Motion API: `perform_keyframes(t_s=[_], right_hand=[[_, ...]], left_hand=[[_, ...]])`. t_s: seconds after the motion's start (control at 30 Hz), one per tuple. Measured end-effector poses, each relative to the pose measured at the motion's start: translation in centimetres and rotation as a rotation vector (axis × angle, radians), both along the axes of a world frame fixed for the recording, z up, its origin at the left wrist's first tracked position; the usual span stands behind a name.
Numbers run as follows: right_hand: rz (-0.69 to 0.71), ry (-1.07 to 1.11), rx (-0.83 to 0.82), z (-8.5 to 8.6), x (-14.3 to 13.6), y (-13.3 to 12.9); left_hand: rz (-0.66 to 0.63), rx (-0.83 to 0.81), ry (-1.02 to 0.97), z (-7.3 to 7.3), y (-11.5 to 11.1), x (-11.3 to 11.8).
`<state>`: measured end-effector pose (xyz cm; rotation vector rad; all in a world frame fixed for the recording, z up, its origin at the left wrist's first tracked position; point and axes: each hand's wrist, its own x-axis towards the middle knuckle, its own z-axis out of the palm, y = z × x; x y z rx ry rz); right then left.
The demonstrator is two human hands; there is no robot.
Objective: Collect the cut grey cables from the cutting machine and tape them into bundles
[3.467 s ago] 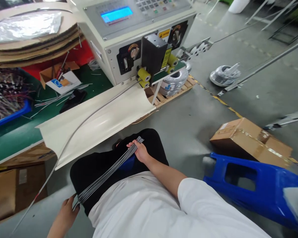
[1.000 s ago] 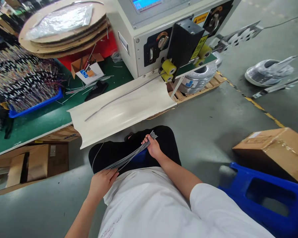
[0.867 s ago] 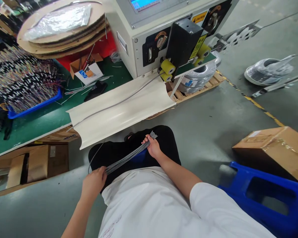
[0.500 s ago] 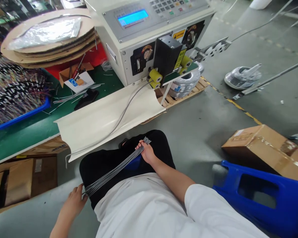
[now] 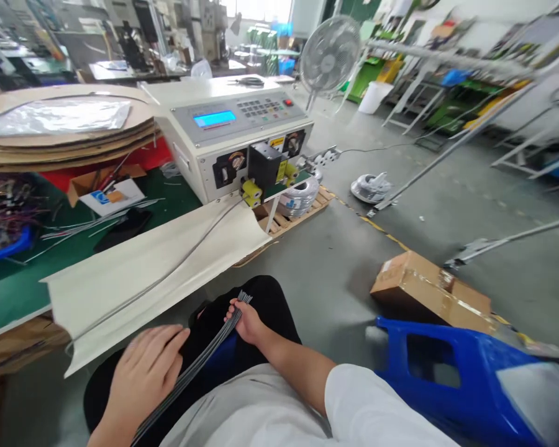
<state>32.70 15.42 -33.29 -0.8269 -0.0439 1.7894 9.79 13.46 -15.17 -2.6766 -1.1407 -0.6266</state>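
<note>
My right hand [image 5: 246,321] is closed around a bundle of grey cables [image 5: 210,349] near its upper end, where the cut ends stick out above my fingers. The bundle slants down across my lap to the lower left. My left hand [image 5: 149,371] is held over the lower part of the bundle with its fingers stretched out and nothing seen in it; whether it touches the cables I cannot tell. In front, a single grey cable [image 5: 185,258] runs from the yellow rollers [image 5: 251,192] of a wire-cutting machine [image 5: 223,133] along a cream chute [image 5: 135,270].
Cardboard discs [image 5: 65,139] and a small open box [image 5: 114,197] stand on the green bench [image 5: 13,292]. To my right are a blue plastic chair [image 5: 477,354] and a cardboard carton [image 5: 428,295]. A cable coil [image 5: 371,186] lies on the floor beyond, near metal stand legs.
My left hand has moved from the bundle's lower end up and towards the chute. My right hand keeps its hold on the cables. The view has tilted up, showing more of the room.
</note>
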Motion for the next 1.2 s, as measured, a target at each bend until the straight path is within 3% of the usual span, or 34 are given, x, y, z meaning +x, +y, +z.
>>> perform_keyframes(t_s=[0.1, 0.17, 0.3, 0.43, 0.6, 0.77, 0.93, 1.03, 1.2], right_hand=[[0.017, -0.01, 0.005, -0.1, 0.2, -0.2], [0.018, -0.045, 0.006, -0.3, 0.4, -0.3], [0.033, -0.075, 0.023, -0.8, 0.5, -0.3], [0.038, -0.076, 0.052, -1.1, 0.3, -0.2], [0.044, -0.097, 0.059, -0.6, 0.2, 0.0], [0.043, -0.065, 0.095, 0.2, 0.4, -0.1], [0.042, -0.104, 0.065, 0.6, 0.4, 0.1], [0.054, -0.131, 0.03, 0.4, 0.4, 0.2], [0.078, -0.125, 0.04, 0.1, 0.4, 0.2]], left_hand=[[0.187, 0.095, -0.099, 3.1, 3.7, 3.2], [0.318, 0.085, -0.114, 3.9, 5.3, 4.5], [0.421, 0.07, -0.023, 3.0, 6.7, 5.1], [0.434, 0.096, 0.064, 1.7, 6.0, 4.3], [0.457, 0.007, 0.13, 1.5, 4.9, 2.1], [0.394, 0.161, 0.128, 1.9, 2.4, -2.4], [0.065, 0.221, 0.147, 2.1, -2.9, -4.1], [0.011, 0.115, 0.161, 0.8, -5.9, -3.6], [0.086, -0.086, 0.214, -3.0, -8.9, -4.0]])
